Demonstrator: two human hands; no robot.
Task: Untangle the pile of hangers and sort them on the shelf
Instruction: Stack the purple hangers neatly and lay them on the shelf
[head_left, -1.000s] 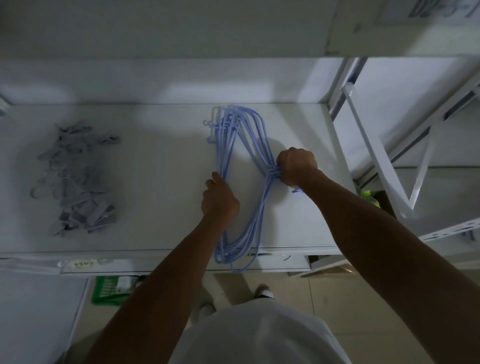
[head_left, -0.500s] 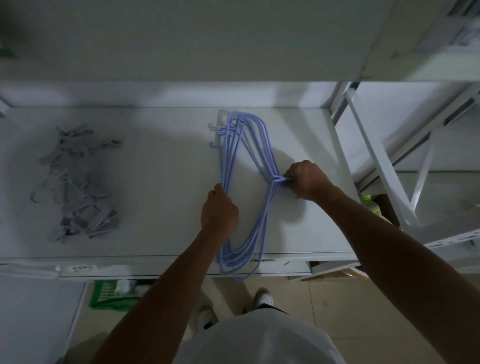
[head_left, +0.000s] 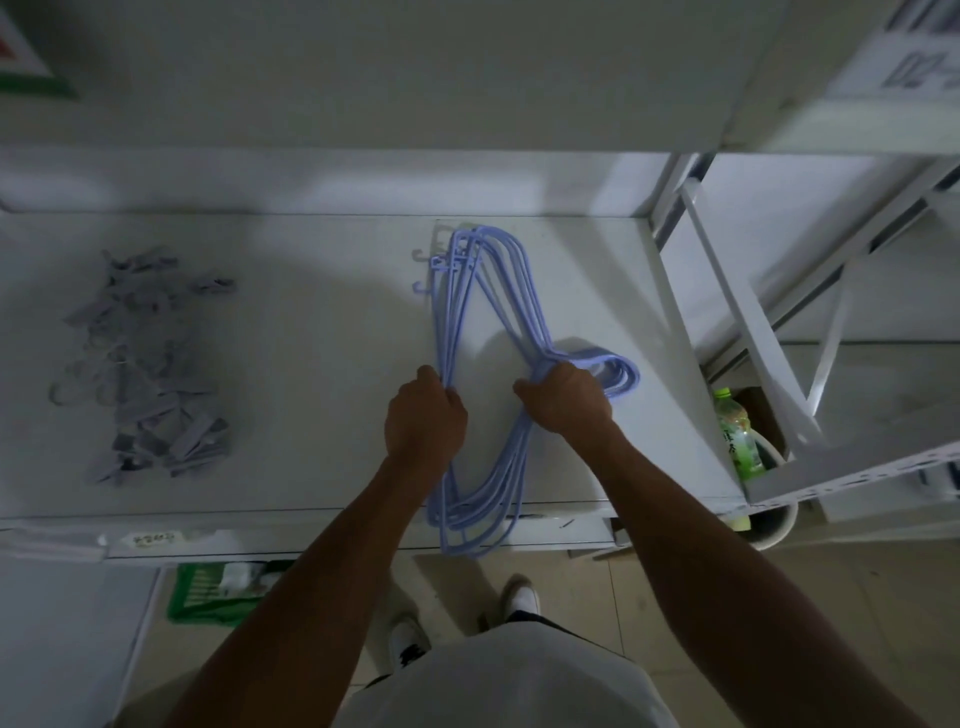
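Squaring up a stack of blue hangers (head_left: 483, 270) lying flat on the shelf (head_left: 311, 374), centre-right of frame. Hooks point right; lower ends overhang the front edge.

Left hand (head_left: 423, 418): grip closed round the straight bars on the stack's left side.

Right hand (head_left: 563, 400): grip closed round the bundled necks, just left of the hooks.

Judgement: this colour looks untangled, and the step in hand is aligning and seating the stack.

Grey pile (head_left: 145, 364) at centre-left, well apart, looks jumbled and not yet sorted.

Next move calls for pushing the stack fully onto the shelf, letting go without splaying it, then reaching left.
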